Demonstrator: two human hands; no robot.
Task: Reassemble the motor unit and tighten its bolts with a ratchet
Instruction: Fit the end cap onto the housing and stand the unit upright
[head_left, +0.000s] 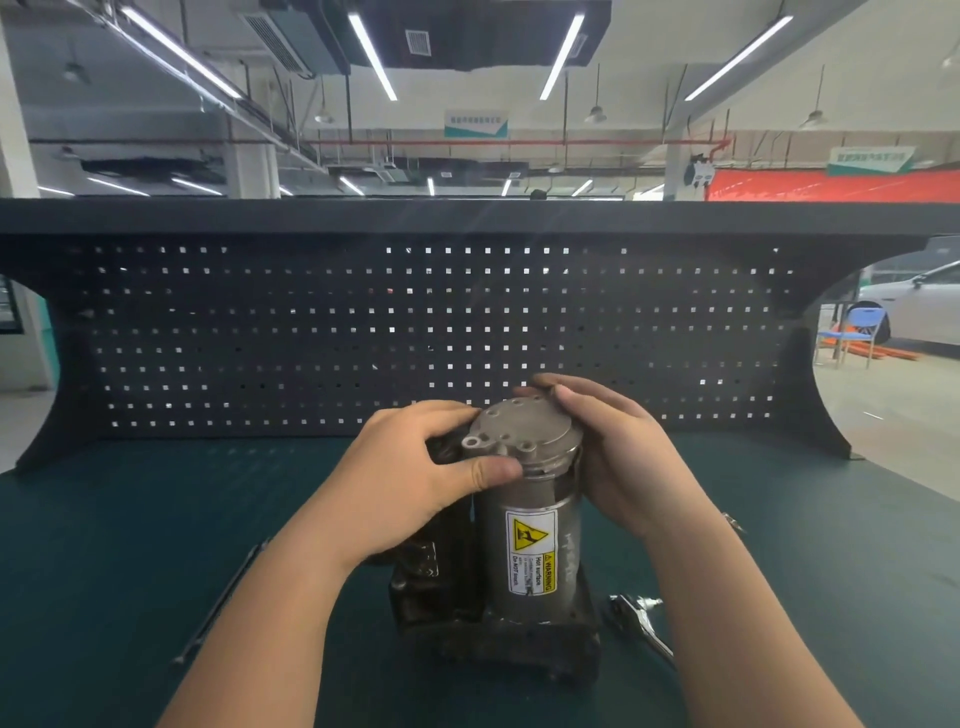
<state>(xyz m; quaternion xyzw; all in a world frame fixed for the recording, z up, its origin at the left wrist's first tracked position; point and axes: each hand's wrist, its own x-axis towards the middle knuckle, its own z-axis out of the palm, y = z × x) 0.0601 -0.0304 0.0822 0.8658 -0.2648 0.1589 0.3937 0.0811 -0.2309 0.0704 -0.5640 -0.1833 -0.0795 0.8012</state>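
Motor unit (530, 545) stands upright mid-bench. I've got left hand (410, 483) and right hand (618, 457) both curled round its end cap (524, 431), seating it square, I judge; ratchet (641, 623) just beside.

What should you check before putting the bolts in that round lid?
1. Cap seated flat on the cylinder: not ok, a gap shows at its front edge.
2. Both hands steady the cap: ok, left hand and right hand grip its sides.
3. Bolt holes empty: ok, no bolts in them.
4. Ratchet within reach: ok, on the mat right of the unit.
5. Long bolt ready: ok, lying left.
6. Holes lined up below: cannot tell.
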